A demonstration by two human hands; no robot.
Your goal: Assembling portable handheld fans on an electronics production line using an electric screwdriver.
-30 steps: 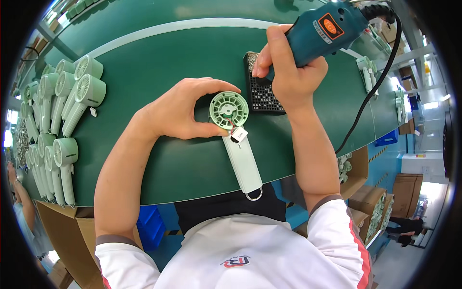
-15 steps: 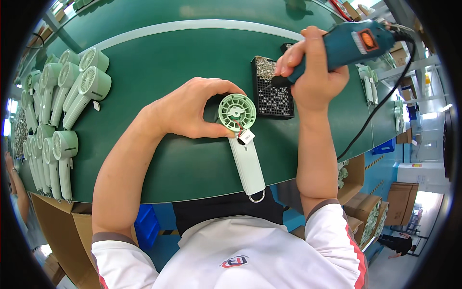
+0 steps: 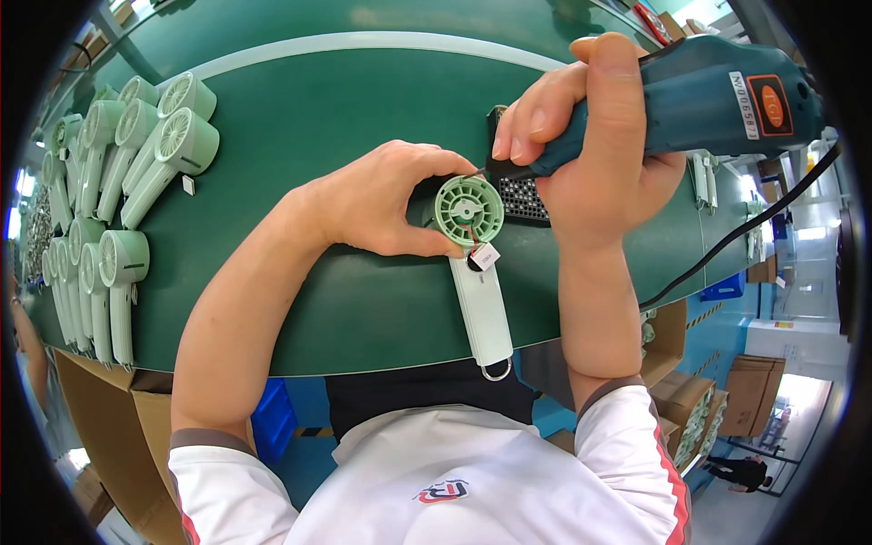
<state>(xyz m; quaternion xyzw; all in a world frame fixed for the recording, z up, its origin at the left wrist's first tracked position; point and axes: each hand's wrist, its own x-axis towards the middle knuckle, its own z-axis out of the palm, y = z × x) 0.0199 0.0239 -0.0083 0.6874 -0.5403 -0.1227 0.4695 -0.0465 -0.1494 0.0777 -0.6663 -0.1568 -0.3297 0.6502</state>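
Note:
A pale green handheld fan lies with its round head toward the far side and its handle toward me. A small white tag and thin wires show at the neck. My left hand grips the head from the left, thumb at the neck, fingers around the far rim. In my right hand is a teal electric screwdriver, fingers wrapped round its body. Its black nose points left, and the bit's tip is at the far rim of the fan head, close to my left fingertips. Whether it touches a screw I cannot tell.
Behind my right hand sits a black tray of small screws, partly hidden. Several green fans are stacked at the left of the green table. A black cord trails down from the screwdriver. Cardboard boxes stand at the lower right.
My right hand has brought the screwdriver from over the screw tray, left and nearer, to the fan head's far rim. The fan and my left hand appear slightly farther right.

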